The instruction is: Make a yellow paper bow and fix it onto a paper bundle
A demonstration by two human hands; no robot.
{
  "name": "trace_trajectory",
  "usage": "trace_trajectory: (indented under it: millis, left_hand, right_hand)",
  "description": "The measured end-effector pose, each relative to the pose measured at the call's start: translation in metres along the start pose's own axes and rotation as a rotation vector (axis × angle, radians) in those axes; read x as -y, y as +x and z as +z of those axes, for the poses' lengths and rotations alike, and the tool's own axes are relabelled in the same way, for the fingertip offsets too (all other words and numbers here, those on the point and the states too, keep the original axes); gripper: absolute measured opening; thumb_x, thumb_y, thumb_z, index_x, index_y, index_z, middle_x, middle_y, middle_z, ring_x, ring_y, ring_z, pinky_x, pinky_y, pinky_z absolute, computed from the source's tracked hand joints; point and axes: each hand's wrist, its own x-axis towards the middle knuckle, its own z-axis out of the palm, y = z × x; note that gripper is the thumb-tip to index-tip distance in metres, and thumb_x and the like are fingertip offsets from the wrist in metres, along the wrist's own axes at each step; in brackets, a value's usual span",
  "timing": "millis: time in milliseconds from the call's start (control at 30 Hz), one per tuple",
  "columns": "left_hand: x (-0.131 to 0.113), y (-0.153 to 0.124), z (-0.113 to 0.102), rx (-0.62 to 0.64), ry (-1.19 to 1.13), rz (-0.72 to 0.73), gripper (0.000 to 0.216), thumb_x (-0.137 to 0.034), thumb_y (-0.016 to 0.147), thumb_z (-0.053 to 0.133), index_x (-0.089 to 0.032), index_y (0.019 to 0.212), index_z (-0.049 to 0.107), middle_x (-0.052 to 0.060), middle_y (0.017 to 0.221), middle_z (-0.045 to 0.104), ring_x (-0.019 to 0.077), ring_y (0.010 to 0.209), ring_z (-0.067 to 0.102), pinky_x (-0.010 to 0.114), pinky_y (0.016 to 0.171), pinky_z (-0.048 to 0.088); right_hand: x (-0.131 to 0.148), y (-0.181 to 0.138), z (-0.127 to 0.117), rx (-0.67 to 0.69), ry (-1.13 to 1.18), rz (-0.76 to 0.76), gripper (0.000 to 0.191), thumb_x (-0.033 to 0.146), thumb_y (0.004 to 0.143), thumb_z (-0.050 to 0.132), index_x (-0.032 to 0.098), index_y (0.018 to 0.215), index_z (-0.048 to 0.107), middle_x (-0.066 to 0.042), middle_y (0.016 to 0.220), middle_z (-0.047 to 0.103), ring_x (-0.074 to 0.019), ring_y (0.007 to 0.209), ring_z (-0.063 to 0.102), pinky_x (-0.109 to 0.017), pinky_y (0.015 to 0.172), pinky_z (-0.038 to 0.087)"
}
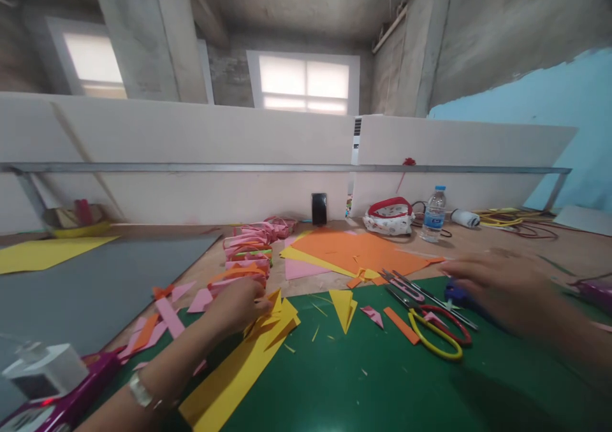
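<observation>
Yellow paper (239,381), a long folded strip, lay on the left part of the green mat (363,381); its long axis ran from the mat's near left corner up and away toward the mat's far edge. The left hand (236,306) was pinched on the strip's far end, fingers curled over the folds, so it was plainly the nearer hand. The right hand (500,285) hovered well apart over the mat's right side, blurred, palm down above a small blue thing (454,292) at the mat's far edge; whether it gripped that I could not tell. From that hand the strip lay off to the left, past the scissors (437,333) and a yellow triangle (345,308) lying mid-mat. Beyond the mat's far edge spread an orange sheet (358,250); off the far left corner sat a pink paper chain (248,253); left of the mat lay a grey sheet (95,292); a water bottle (434,215) stood far behind the mat, near the white partition.
</observation>
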Motion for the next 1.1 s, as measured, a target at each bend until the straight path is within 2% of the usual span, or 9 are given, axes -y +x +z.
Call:
trace_trajectory:
  millis: [67,167,300,433,600,700,833,1033,1100]
  left_hand:
    - [0.001,0.003,0.003,-0.006,0.064,-0.017,0.027,-0.037,0.087,0.056,-0.016,0.103,0.06,0.004,0.101,0.065,0.0173,0.085,0.063,0.038,0.075,0.053]
    - [0.003,0.001,-0.003,-0.093,0.115,-0.045,0.026,-0.036,0.087,0.055,-0.016,0.104,0.06,0.005,0.103,0.065,0.0176,0.088,0.063,0.039,0.078,0.053]
    - [0.01,-0.017,-0.026,-0.221,0.108,-0.097,0.026,-0.038,0.088,0.054,-0.016,0.099,0.06,0.003,0.096,0.065,0.0165,0.083,0.062,0.038,0.076,0.051]
    - [0.021,-0.045,-0.038,-0.284,0.022,-0.119,0.024,-0.028,0.092,0.036,-0.018,0.086,0.058,0.0,0.08,0.062,0.0158,0.072,0.06,0.032,0.067,0.046]
    - [0.024,-0.059,-0.014,-0.151,-0.057,0.01,0.023,-0.024,0.083,0.039,-0.021,0.067,0.055,0.0,0.071,0.062,0.0177,0.071,0.06,0.028,0.063,0.042]
    - [0.022,-0.053,0.0,-0.044,-0.063,0.087,0.014,-0.019,0.078,0.05,-0.021,0.069,0.061,0.001,0.081,0.066,0.0177,0.079,0.061,0.028,0.07,0.045]
    - [0.022,-0.047,0.006,0.016,-0.03,0.098,0.012,-0.023,0.084,0.056,-0.016,0.077,0.062,0.001,0.086,0.065,0.0155,0.08,0.06,0.034,0.073,0.049]
    - [0.021,-0.046,0.012,-0.005,0.027,0.132,0.016,-0.03,0.085,0.059,-0.015,0.083,0.062,0.003,0.096,0.065,0.0166,0.087,0.061,0.038,0.079,0.05]
    - [0.021,-0.045,0.015,-0.013,0.034,0.155,0.017,-0.031,0.084,0.059,-0.015,0.09,0.062,0.005,0.106,0.063,0.0188,0.095,0.06,0.041,0.083,0.049]
  right_hand:
    - [0.023,0.041,0.035,0.25,0.108,-0.187,0.045,0.003,0.085,0.044,0.02,0.125,0.055,-0.016,0.124,0.057,-0.0262,0.112,0.056,-0.039,0.086,0.049]
    - [0.057,0.083,0.09,0.33,0.16,-0.335,0.06,-0.003,0.075,0.051,0.027,0.127,0.054,-0.013,0.136,0.049,-0.0297,0.121,0.048,-0.044,0.091,0.044]
    - [0.074,0.103,0.133,0.383,0.245,-0.454,0.025,0.003,0.077,0.056,0.021,0.086,0.071,-0.009,0.117,0.064,-0.0261,0.108,0.056,-0.04,0.086,0.045]
    - [0.085,0.117,0.127,0.378,0.347,-0.464,0.022,0.006,0.085,0.05,0.015,0.084,0.069,-0.009,0.098,0.069,-0.0166,0.089,0.063,-0.03,0.078,0.048]
    - [0.125,0.145,0.114,0.464,0.47,-0.717,0.01,0.014,0.078,0.064,0.021,0.075,0.07,-0.001,0.133,0.054,-0.0171,0.121,0.048,-0.028,0.096,0.039]
    - [0.144,0.158,0.132,0.545,0.449,-0.858,0.013,0.01,0.077,0.063,0.02,0.072,0.07,-0.003,0.127,0.06,-0.0206,0.119,0.05,-0.032,0.095,0.038]
    - [0.146,0.165,0.159,0.619,0.441,-0.835,0.02,0.006,0.079,0.058,0.019,0.084,0.071,-0.003,0.099,0.072,-0.016,0.094,0.063,-0.024,0.078,0.043]
    - [0.142,0.174,0.158,0.7,0.493,-0.797,0.015,0.011,0.078,0.061,0.019,0.085,0.072,-0.003,0.136,0.05,-0.0173,0.105,0.058,-0.023,0.079,0.042]
    - [0.147,0.18,0.157,0.755,0.507,-0.819,0.015,0.01,0.074,0.065,0.02,0.083,0.072,-0.002,0.134,0.052,-0.016,0.103,0.058,-0.022,0.078,0.042]
